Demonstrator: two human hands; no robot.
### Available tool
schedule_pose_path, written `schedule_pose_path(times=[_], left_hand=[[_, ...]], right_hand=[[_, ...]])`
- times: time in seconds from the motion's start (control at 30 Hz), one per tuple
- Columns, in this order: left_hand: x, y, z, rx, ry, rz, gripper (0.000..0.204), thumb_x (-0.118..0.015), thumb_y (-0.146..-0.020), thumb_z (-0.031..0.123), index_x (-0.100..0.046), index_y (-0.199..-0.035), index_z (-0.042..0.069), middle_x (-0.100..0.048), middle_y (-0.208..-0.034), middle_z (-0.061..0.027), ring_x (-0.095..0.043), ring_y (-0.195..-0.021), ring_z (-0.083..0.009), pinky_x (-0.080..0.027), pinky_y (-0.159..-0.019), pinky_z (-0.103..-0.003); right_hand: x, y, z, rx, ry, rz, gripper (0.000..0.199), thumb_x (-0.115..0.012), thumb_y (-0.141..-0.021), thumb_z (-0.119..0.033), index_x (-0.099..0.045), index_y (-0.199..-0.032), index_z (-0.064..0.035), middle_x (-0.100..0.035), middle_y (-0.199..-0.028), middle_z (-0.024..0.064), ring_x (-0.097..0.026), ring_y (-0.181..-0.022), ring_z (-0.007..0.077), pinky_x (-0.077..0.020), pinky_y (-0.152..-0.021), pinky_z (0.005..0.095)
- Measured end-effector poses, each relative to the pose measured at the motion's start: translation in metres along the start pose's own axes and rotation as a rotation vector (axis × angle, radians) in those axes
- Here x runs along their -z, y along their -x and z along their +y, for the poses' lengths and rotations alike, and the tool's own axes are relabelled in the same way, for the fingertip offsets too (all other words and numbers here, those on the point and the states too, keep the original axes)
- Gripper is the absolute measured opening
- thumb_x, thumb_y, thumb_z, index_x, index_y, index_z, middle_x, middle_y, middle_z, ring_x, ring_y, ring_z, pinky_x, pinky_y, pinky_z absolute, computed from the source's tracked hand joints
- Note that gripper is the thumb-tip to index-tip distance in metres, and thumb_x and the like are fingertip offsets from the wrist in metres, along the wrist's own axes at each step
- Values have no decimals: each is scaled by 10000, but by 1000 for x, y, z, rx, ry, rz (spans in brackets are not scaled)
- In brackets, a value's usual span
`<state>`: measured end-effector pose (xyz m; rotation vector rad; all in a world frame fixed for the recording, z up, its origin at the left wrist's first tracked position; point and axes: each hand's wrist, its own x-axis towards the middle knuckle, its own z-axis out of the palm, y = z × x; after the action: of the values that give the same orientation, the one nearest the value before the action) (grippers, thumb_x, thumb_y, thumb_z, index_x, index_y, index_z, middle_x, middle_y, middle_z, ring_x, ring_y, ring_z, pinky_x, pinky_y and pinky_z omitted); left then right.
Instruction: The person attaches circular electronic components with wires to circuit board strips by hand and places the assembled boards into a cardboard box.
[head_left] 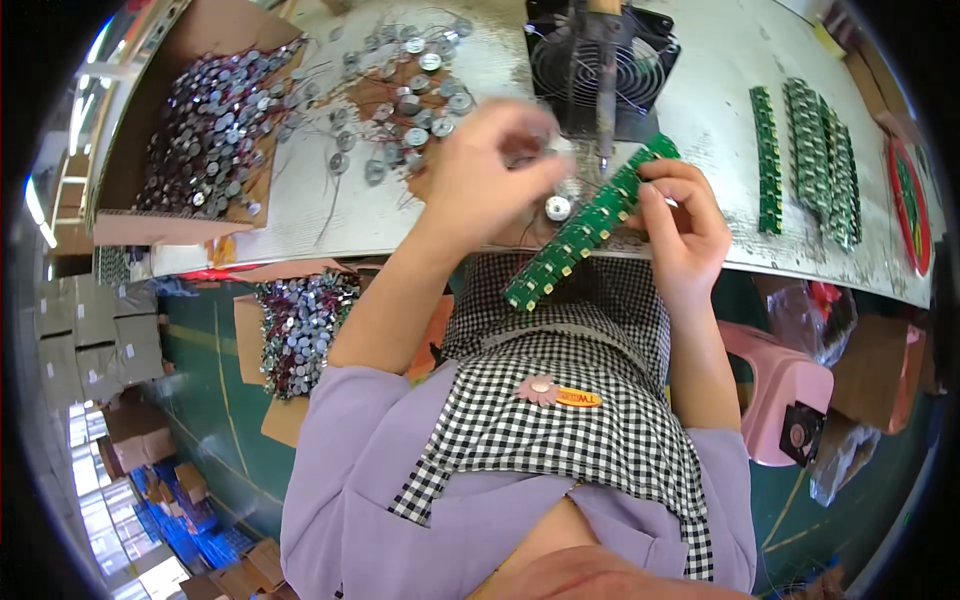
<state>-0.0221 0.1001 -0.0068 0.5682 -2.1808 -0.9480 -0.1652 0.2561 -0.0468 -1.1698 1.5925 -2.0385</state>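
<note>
My right hand (688, 225) pinches the edge of a long green circuit board strip (575, 240) between thumb and fingers. The strip slants from beside the soldering iron tip down over the table's front edge, with small pale components along it. My left hand (490, 170) is raised left of the strip, its fingers curled and smeared by motion. A blurred pale shape shows by its fingertips; whether the hand holds it cannot be made out. Just below lies a round silver piece with wires (557, 208), close to the strip. The soldering iron (606, 100) stands upright, tip down, beyond the strip.
Behind the iron stands a black fan (600, 60). Loose round metal parts with wires (405, 105) spread left of my hands, beside a full cardboard box (180, 228). More green strips (822, 160) and a red-rimmed item (908, 205) lie right. A pink stool (765, 395) stands below.
</note>
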Motion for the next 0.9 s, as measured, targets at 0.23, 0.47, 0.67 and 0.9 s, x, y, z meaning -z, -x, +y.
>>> schedule_pose_path(times=[0.23, 0.47, 0.67, 0.9], left_hand=[[62, 3, -30, 144, -179, 758, 321, -789, -738, 107, -659, -1000, -25, -547, -684, 30, -450, -587, -56, -371, -523, -213], [68, 20, -45, 401, -529, 386, 253, -735, -774, 246, -730, -852, 5, -608, -625, -100, -583, -578, -217, -456, -582, -343], [50, 13, -69, 104, -503, 397, 146, -687, -802, 136, -705, -850, -1, -629, -739, -115, -598, -640, -246, -466, -615, -358], [51, -17, -50, -229, -40, 720, 128, -588, -930, 110, -596, -951, -16, -622, -920, -115, -582, -726, -174, -450, -670, -300]], right_hand=[[-1, 12, 8, -76, -84, -3, 32, -554, -920, 30, -543, -894, 45, -577, -1134, 169, -593, -772, 96, -542, -650, 222], [3, 13, 10, -19, -101, -45, 32, -573, -891, 42, -549, -870, 46, -554, -1164, 180, -603, -746, 104, -528, -662, 225], [2, 12, 12, 72, 100, -72, 29, -604, -856, 63, -577, -847, 65, -559, -1141, 184, -592, -702, 72, -497, -604, 197], [0, 14, 12, 103, 15, -56, 55, -630, -843, 57, -576, -846, 65, -582, -1101, 185, -579, -688, 79, -460, -600, 180]])
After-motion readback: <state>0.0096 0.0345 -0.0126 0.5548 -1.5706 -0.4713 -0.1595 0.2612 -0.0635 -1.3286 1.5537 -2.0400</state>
